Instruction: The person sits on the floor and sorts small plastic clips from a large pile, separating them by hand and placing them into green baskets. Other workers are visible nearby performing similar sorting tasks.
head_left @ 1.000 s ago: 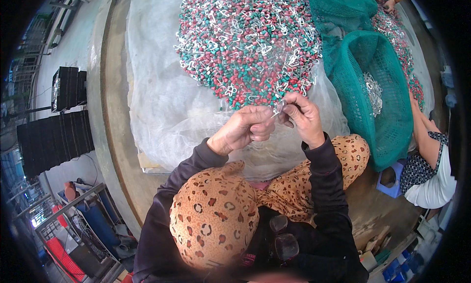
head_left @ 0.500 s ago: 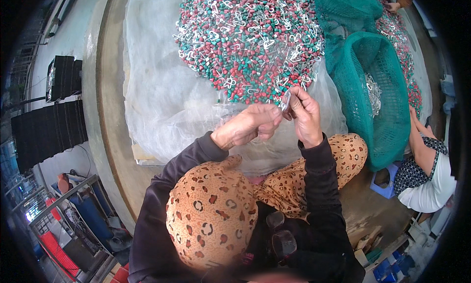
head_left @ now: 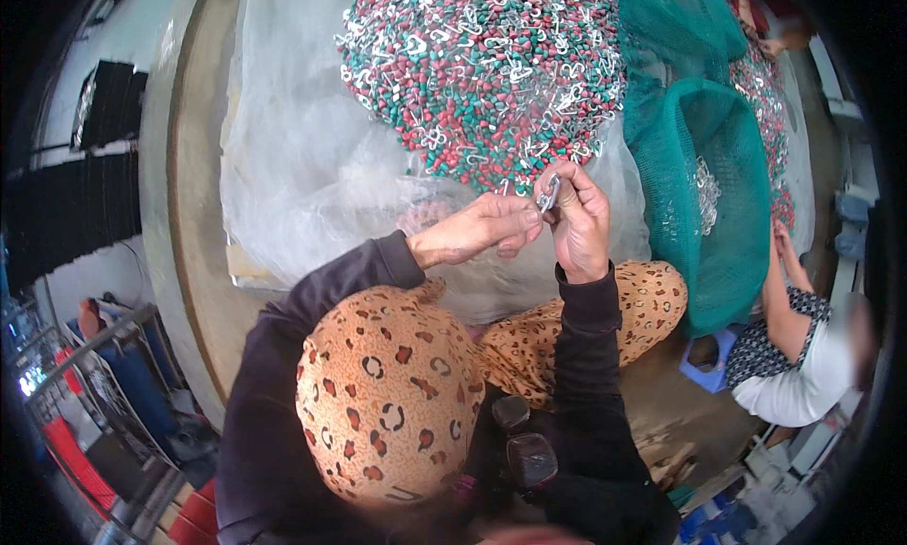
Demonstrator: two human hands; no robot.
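right hand (head_left: 581, 224) pinched a metal clip (head_left: 550, 195) near the heap (head_left: 482, 82) | left hand (head_left: 482, 229) curled beside it, couldn't tell if gripping | silvery batch (head_left: 706, 197) in green net (head_left: 726, 285) seemed done, loads of the heap apparently left

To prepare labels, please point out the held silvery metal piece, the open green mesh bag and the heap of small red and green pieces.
Held silvery metal piece (head_left: 550, 194): head view, its middle.
Open green mesh bag (head_left: 732, 281): head view, lower wall.
Red and green heap (head_left: 487, 84): head view, centre.

Piled small parts (head_left: 482, 96) and a co-worker (head_left: 794, 389) suggest a workshop.
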